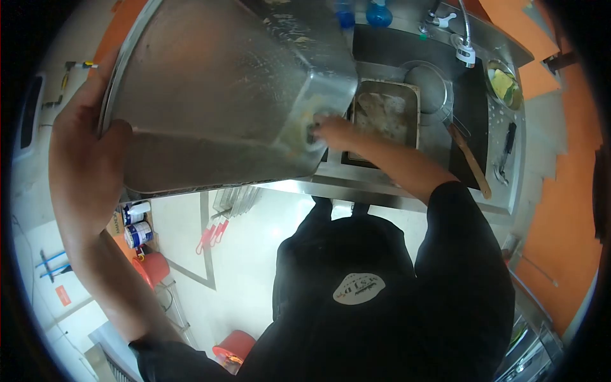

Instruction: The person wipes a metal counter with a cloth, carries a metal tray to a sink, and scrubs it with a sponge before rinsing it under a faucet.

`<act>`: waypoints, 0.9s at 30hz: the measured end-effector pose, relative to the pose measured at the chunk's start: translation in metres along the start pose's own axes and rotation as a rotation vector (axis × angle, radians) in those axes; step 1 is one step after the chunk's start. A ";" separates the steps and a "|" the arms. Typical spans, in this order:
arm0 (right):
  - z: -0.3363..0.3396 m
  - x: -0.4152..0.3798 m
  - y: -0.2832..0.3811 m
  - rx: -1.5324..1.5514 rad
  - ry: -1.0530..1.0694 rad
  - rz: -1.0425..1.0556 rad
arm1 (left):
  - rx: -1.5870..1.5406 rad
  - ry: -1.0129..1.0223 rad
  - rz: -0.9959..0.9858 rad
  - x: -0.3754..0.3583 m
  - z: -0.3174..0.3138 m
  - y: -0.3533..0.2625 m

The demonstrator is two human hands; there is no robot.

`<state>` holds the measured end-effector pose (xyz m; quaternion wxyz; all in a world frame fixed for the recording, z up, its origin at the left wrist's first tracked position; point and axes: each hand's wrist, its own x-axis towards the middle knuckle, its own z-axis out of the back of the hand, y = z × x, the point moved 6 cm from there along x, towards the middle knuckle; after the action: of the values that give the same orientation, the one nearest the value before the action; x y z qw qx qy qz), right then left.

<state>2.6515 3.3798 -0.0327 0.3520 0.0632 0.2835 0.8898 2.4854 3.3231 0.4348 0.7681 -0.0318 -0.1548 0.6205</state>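
A large, deep stainless steel pan (203, 89) is tilted up at the upper left, with stains and flecks of residue on its metal. My left hand (95, 130) grips its rim on the left side, thumb over the edge. At the pan's lower right corner, my right hand (334, 132) is closed and pressed to the metal. Motion smears its fingers, and a small dark thing under them is too blurred to name. Just beyond this hand, a rectangular baking tray (417, 118) with murky, sudsy liquid sits in the sink (382, 48).
A round strainer (428, 89) and a wooden-handled tool (471, 162) lie right of the tray. Above hangs a spray faucet (466, 54). A bowl with a yellow-green sponge (503, 86) and a black-handled utensil (507, 149) rest on the right ledge. Red buckets (235, 346) stand on the floor.
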 end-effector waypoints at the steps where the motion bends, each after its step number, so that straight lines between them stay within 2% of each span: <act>1: 0.004 0.012 -0.032 -0.055 -0.053 -0.079 | 0.031 0.078 -0.046 0.002 -0.002 -0.005; 3: 0.006 0.019 -0.049 -0.097 -0.092 -0.158 | 0.016 0.105 -0.074 0.006 -0.004 -0.008; 5: 0.041 0.013 -0.065 0.047 -0.432 -0.509 | 0.006 0.121 -0.116 0.010 -0.005 -0.010; 6: 0.025 0.016 -0.048 0.051 -0.433 -0.509 | 0.121 0.100 -0.153 0.012 -0.002 -0.008; 8: -0.015 0.018 0.000 -0.018 -0.588 -0.384 | 0.237 0.077 -0.198 0.015 -0.002 -0.008; 9: -0.016 0.015 0.023 -0.213 -0.551 0.082 | 0.123 0.114 -0.158 0.012 -0.004 -0.006; 10: -0.010 0.016 0.015 -0.206 -0.552 0.074 | 0.009 0.155 -0.116 0.008 -0.006 -0.002; 11: 0.002 0.028 -0.015 -0.064 -0.436 -0.180 | -0.175 0.168 -0.124 0.005 -0.008 0.001; 12: 0.009 0.034 -0.039 0.082 -0.303 -0.430 | -0.176 0.179 -0.114 0.004 -0.010 0.004; 13: 0.032 0.039 -0.045 0.027 -0.312 -0.475 | -0.115 0.155 -0.100 0.003 -0.008 0.006; 16: -0.034 0.062 -0.022 -0.030 -0.185 -0.330 | -0.061 0.127 -0.129 0.008 -0.005 0.005; 17: -0.023 0.038 0.022 -0.140 -0.421 -0.138 | -0.076 0.113 -0.174 0.011 -0.005 0.002; 18: -0.012 0.038 0.020 -0.141 -0.424 -0.132 | -0.072 0.108 -0.172 0.010 -0.005 0.003; 20: 0.002 0.034 -0.009 -0.188 -0.283 -0.309 | -0.163 0.124 -0.188 0.004 -0.007 0.003; 21: 0.021 0.042 -0.030 -0.084 -0.250 -0.399 | -0.160 0.128 -0.175 0.002 -0.007 0.003; 22: 0.051 0.039 -0.029 -0.143 -0.494 -0.387 | -0.028 0.106 -0.206 0.003 -0.006 0.000; 23: 0.042 0.045 -0.029 -0.148 -0.436 -0.414 | 0.103 0.084 -0.240 0.004 -0.005 -0.004; 25: 0.017 0.045 -0.017 -0.148 -0.376 -0.460 | 0.076 0.131 -0.218 0.008 -0.007 -0.011; 27: -0.008 0.035 0.017 -0.099 -0.308 -0.290 | 0.046 0.152 -0.195 0.011 -0.004 -0.010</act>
<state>2.6129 3.3890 -0.0327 0.5182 0.1396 0.1886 0.8224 2.4981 3.3322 0.4359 0.8348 -0.0459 -0.0841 0.5421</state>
